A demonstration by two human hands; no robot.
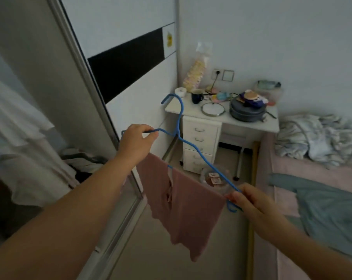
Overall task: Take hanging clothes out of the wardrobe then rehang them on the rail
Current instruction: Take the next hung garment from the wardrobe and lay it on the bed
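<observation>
No legible txt; yellow sticker (169, 39) on wardrobe door (130, 47) too blurry.

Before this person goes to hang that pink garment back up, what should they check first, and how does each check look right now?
1. Left hand grips one end of the thin blue plastic hanger: ok.
2. Right hand pinches the other end: ok.
3. Dusty pink fabric garment sits evenly on the hanger: not ok, it droops from the lower bar, bunched.
4. Hanger hook points up and free: ok.
5. Wardrobe rail has room: cannot tell, the rail is out of view.
</observation>
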